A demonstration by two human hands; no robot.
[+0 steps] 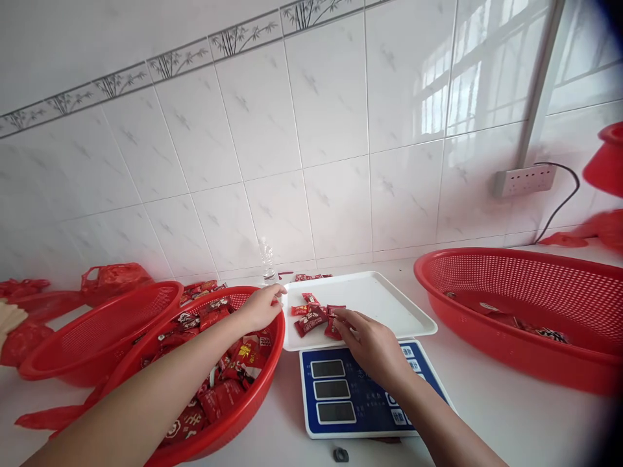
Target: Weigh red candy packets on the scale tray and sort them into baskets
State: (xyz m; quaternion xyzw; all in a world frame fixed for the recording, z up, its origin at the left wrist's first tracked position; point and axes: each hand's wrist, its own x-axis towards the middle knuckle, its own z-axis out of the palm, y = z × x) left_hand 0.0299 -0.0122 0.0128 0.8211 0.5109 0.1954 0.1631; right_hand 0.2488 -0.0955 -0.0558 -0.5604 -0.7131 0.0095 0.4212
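Note:
My left hand [263,307] is above the right rim of a red basket [272,363], by the tray's left edge. Its fingers look bent and closed; what they hold, if anything, is hidden. Small red wrapped snack packets [221,399] fill this basket. Over the white tray [384,305], my right hand [372,340] has its fingertips closed on a small red snack packet [333,327] in a little pile. Other packets [311,318] lie beside those fingers. Below the tray is the blue keypad panel of a weighing scale [363,389], partly covered by my right wrist.
A large red basket [487,337] with a few packets stands right. Another red basket [97,331] is at the left, near red plastic bags [117,279]. A clear bottle [267,263] stands by the tiled wall. A small dark object [341,454] lies before the scale.

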